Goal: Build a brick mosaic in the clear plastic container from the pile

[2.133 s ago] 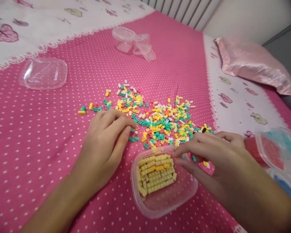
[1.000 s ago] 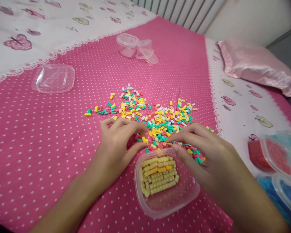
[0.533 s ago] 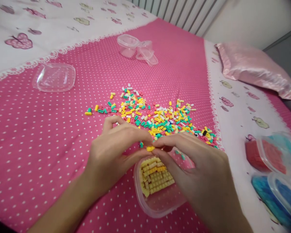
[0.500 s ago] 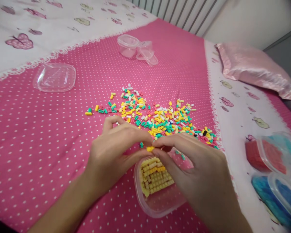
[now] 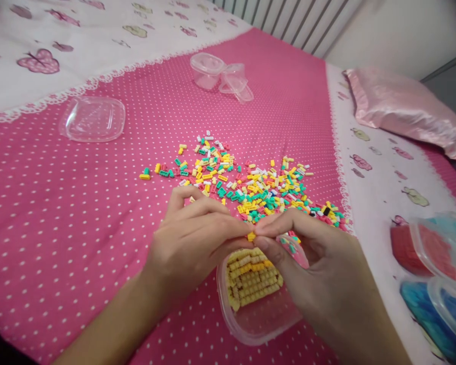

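A small yellow toy brick [image 5: 251, 236] is pinched between my two hands, just above a clear plastic container. My left hand [image 5: 197, 233] closes thumb and forefinger on its left side. From the right, my right hand [image 5: 307, 258] grips it with thumb and forefinger. Below, the clear container [image 5: 247, 337] holds a cream and yellow panel of joined toy bricks [image 5: 254, 279]; my right hand covers part of the container. Beyond my hands lies a spread of loose toy bricks [image 5: 266, 187] in yellow, green, white and pink.
A clear lid [image 5: 95, 119] lies at the left on the pink dotted bedspread [image 5: 79, 213]. Clear tubs [image 5: 207, 71] stand at the back. To the right are a container with red contents [image 5: 410, 248], one with blue contents [image 5: 421, 309], and a pink pillow [image 5: 406, 111].
The whole view has shifted slightly, so things sit a little further right. My fingers still pinch the yellow toy brick, and my right fingers have changed their hold a little.
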`<state>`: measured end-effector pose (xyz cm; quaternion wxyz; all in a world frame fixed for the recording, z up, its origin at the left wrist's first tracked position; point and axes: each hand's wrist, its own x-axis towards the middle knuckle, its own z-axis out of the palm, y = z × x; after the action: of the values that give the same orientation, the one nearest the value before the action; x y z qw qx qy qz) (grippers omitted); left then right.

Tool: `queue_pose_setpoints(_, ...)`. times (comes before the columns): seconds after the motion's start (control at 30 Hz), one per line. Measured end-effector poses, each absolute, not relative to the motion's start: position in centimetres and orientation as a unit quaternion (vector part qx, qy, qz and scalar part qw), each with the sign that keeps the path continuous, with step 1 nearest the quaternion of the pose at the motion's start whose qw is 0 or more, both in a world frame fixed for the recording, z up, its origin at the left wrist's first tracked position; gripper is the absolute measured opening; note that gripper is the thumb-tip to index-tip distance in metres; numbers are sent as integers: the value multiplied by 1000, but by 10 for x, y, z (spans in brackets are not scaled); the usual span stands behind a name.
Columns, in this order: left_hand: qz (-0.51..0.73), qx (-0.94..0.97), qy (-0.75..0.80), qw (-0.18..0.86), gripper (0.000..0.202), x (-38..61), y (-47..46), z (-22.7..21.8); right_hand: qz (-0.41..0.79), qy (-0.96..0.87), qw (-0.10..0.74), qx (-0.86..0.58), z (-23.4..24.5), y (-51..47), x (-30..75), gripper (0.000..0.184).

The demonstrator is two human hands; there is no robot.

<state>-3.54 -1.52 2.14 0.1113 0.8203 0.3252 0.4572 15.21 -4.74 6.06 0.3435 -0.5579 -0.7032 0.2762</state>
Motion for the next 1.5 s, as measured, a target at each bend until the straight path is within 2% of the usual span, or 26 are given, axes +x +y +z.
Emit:
queue_pose_setpoints(0.27,473,796,339,167,4,-32,-13,17,285,-686,361,-564,64,-49,152,14)
queue_pose_setpoints(0.5,531,661,361,388,14,-33,-13,18,262,-675,377,-578,65,-52,150,12)
queue_pose_setpoints(0.63,531,628,362,439,22,-31,-13,20,245,-705,351,-566,66,-50,151,11)
queue_pose_setpoints(1.17,529,668,337,402,9,-33,-12,19,183,-731,337,-564,69,-46,153,16)
queue_pose_setpoints(1.33,524,684,334,382,9,-32,-12,17,203,-695,376,-578,65,-42,168,17)
queue_pose_setpoints(1.5,501,720,323,355,8,-33,-11,17,169,-692,353,-606,59,-33,180,15)
